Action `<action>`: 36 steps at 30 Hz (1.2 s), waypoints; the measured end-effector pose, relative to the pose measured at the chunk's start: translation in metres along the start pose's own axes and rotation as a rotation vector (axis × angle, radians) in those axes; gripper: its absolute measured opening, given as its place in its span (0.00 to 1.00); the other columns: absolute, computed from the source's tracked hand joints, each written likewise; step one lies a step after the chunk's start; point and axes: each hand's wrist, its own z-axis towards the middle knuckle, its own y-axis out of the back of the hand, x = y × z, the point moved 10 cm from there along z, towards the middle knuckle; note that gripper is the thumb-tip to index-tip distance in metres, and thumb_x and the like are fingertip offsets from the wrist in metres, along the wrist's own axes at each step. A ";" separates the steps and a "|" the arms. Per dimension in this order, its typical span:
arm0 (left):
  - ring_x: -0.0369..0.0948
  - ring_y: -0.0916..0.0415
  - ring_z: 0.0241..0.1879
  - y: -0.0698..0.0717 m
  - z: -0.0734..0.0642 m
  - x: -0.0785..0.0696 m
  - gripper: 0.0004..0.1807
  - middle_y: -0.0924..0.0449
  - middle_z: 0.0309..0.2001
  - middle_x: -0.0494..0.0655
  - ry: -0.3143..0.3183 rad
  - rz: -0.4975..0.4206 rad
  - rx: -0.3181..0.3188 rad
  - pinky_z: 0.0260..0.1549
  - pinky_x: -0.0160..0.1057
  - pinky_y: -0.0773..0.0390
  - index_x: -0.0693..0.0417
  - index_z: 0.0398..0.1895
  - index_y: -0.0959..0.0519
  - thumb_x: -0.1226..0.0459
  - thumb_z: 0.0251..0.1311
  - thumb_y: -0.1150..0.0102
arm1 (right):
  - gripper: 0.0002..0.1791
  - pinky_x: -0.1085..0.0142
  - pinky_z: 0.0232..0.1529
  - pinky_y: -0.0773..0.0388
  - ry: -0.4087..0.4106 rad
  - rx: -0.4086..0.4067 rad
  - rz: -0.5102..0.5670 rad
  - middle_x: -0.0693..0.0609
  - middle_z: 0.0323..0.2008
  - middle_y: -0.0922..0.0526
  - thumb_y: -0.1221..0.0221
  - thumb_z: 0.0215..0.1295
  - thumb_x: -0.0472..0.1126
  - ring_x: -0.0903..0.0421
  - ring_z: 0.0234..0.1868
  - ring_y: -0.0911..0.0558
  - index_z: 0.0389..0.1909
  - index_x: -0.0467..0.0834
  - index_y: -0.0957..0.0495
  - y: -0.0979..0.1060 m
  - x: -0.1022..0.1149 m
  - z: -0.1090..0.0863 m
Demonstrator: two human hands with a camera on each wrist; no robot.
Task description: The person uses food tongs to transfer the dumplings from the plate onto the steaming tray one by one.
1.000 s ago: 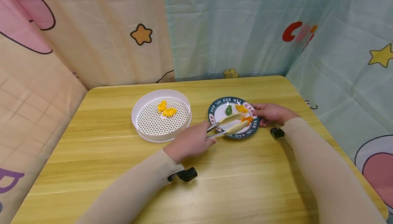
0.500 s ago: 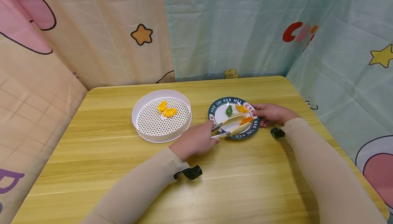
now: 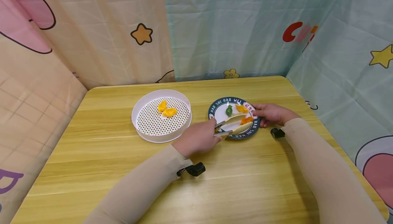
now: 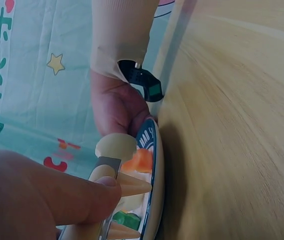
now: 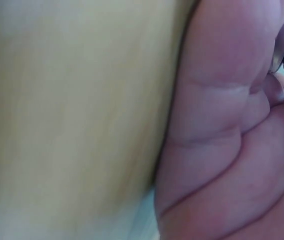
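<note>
My left hand grips a pair of metal tongs with cream, scalloped tips. The tips reach over a round plate with a dark lettered rim. Between them lies an orange dumpling; a yellow dumpling and a green dumpling sit farther back on the plate. At the plate's right edge my right hand pinches the rim, thumb on top. In the left wrist view, my thumb presses on the tongs. The right wrist view shows mostly my palm, close up.
Left of the plate stands a white round steamer tray with a perforated base. Two yellow dumplings lie in it, side by side. The wooden table meets printed curtains at the back and sides.
My left hand has moved to the right with the tongs, and their tips have come closer together around the orange dumpling. The right hand and the plate stay put.
</note>
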 end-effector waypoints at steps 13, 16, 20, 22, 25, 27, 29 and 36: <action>0.44 0.21 0.37 -0.001 0.011 -0.008 0.29 0.20 0.41 0.46 -0.017 0.013 0.030 0.34 0.42 0.23 0.52 0.66 0.30 0.44 0.74 0.43 | 0.38 0.67 0.35 0.17 -0.005 0.003 -0.006 0.52 0.31 0.18 0.55 0.86 0.52 0.59 0.27 0.20 0.86 0.45 0.58 0.000 0.000 0.002; 0.44 0.21 0.38 -0.001 0.014 -0.008 0.27 0.20 0.41 0.45 -0.014 0.016 0.027 0.36 0.42 0.23 0.50 0.64 0.29 0.44 0.73 0.42 | 0.38 0.67 0.35 0.17 -0.012 -0.001 -0.011 0.51 0.31 0.18 0.55 0.86 0.52 0.58 0.27 0.20 0.86 0.46 0.58 0.001 -0.001 0.002; 0.44 0.21 0.38 -0.003 0.017 -0.009 0.26 0.20 0.41 0.44 -0.015 0.030 0.035 0.37 0.43 0.23 0.48 0.63 0.28 0.44 0.73 0.41 | 0.38 0.67 0.35 0.17 -0.008 0.002 -0.011 0.52 0.31 0.17 0.54 0.86 0.52 0.58 0.27 0.20 0.86 0.46 0.58 0.001 -0.001 0.002; 0.44 0.21 0.38 -0.004 0.017 -0.009 0.25 0.20 0.40 0.43 -0.015 0.034 0.039 0.36 0.43 0.23 0.48 0.63 0.28 0.44 0.73 0.41 | 0.38 0.67 0.35 0.17 -0.005 0.006 -0.007 0.52 0.30 0.17 0.54 0.86 0.52 0.59 0.27 0.20 0.86 0.45 0.59 0.000 -0.001 0.003; 0.44 0.21 0.38 -0.005 0.017 -0.009 0.24 0.20 0.40 0.43 -0.013 0.034 0.039 0.36 0.43 0.23 0.47 0.62 0.28 0.44 0.72 0.41 | 0.38 0.67 0.34 0.17 -0.001 0.010 -0.012 0.53 0.29 0.18 0.54 0.86 0.52 0.59 0.27 0.21 0.85 0.44 0.59 0.000 0.000 0.003; 0.44 0.21 0.37 -0.005 0.017 -0.009 0.24 0.20 0.39 0.43 -0.016 0.031 0.037 0.35 0.43 0.23 0.46 0.61 0.27 0.44 0.72 0.41 | 0.38 0.67 0.34 0.17 -0.002 0.009 -0.015 0.53 0.29 0.18 0.55 0.86 0.52 0.58 0.27 0.21 0.85 0.44 0.59 0.001 -0.001 0.003; 0.44 0.21 0.37 -0.005 0.017 -0.010 0.23 0.20 0.39 0.43 -0.022 0.027 0.033 0.35 0.43 0.24 0.46 0.61 0.27 0.44 0.72 0.41 | 0.38 0.66 0.34 0.17 -0.004 0.006 -0.019 0.53 0.28 0.18 0.55 0.86 0.53 0.58 0.27 0.21 0.85 0.43 0.59 0.001 -0.001 0.003; 0.44 0.22 0.36 -0.005 0.017 -0.009 0.22 0.20 0.38 0.44 -0.028 0.010 0.032 0.33 0.42 0.24 0.45 0.59 0.27 0.45 0.72 0.40 | 0.38 0.67 0.34 0.17 -0.012 0.002 -0.013 0.53 0.27 0.18 0.55 0.86 0.52 0.58 0.27 0.20 0.85 0.43 0.59 0.001 -0.001 0.003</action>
